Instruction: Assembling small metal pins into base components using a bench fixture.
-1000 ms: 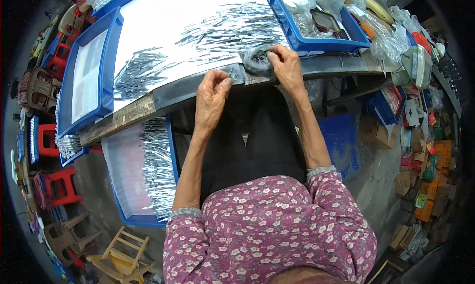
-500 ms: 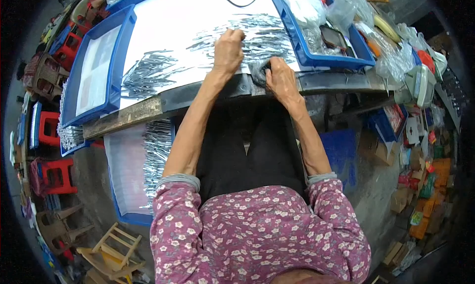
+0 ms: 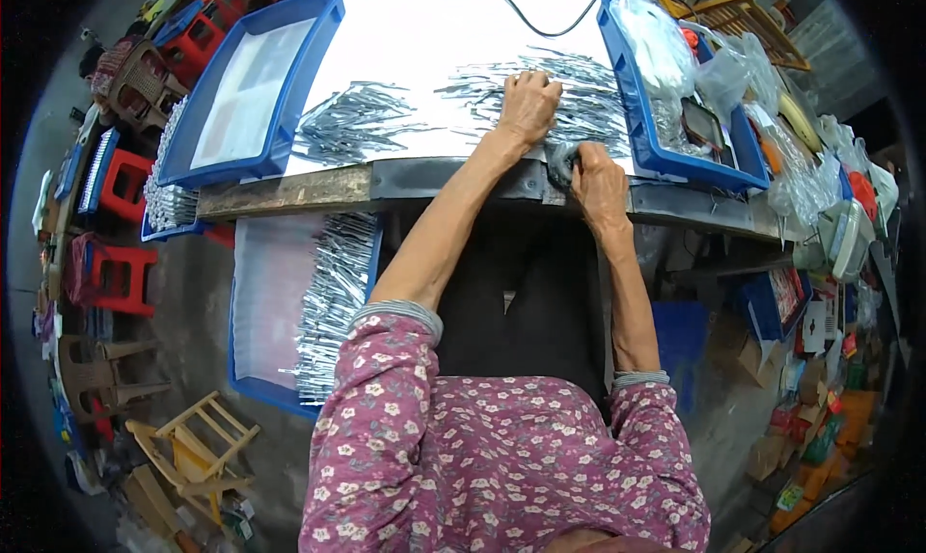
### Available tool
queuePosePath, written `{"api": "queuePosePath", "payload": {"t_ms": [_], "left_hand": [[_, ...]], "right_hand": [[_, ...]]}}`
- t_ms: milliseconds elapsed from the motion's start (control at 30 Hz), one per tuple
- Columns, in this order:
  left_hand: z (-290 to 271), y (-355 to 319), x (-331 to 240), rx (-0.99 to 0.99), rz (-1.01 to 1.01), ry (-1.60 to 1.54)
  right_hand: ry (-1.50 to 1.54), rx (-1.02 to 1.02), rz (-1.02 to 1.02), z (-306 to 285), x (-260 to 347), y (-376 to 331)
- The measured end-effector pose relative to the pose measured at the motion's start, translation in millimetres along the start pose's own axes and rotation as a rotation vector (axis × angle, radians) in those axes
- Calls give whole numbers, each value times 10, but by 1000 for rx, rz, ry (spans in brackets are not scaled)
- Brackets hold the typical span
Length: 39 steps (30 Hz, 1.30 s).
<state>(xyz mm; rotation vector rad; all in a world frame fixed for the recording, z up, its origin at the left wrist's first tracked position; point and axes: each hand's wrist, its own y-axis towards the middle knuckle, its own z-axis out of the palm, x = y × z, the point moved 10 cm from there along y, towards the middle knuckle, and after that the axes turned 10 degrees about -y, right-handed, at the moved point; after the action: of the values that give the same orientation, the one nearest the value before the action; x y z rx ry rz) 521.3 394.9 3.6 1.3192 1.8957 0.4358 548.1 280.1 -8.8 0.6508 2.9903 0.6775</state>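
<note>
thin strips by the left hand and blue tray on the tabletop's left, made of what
Thin strips: probably metal, grey and slightly shiny, given the pale glints; coated plastic is possible. Blue tray: likely moulded plastic, smooth and glossy, given its even colour.

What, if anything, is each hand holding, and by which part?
The right hand has its grip on the right side of a grey bundle. The left hand is at the thin grey pieces, fingertips hidden, so any hold there cannot be told.

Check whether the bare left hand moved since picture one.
Yes: the left hand went forward, from the table's black edge to the larger pile of thin grey strips.
</note>
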Motion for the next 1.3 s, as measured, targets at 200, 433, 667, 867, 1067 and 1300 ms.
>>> {"api": "queuePosePath", "payload": {"t_ms": [200, 433, 667, 867, 1067, 1300], "left_hand": [[-723, -385, 320, -93, -17, -20], [-1177, -876, 949, 16, -187, 274], [-1179, -852, 935, 57, -153, 348], [-1032, -873, 1060, 165, -123, 458], [-1138, -844, 975, 249, -91, 387], [-1155, -895, 1097, 341, -235, 322]], "right_hand": [[288, -116, 80, -68, -179, -42], [571, -162, 191, 29, -429, -118], [824, -75, 393, -1, -531, -201], [1168, 16, 471, 67, -439, -275], [1352, 9, 520, 209, -492, -332], [1456, 8, 453, 178, -468, -347]]}}
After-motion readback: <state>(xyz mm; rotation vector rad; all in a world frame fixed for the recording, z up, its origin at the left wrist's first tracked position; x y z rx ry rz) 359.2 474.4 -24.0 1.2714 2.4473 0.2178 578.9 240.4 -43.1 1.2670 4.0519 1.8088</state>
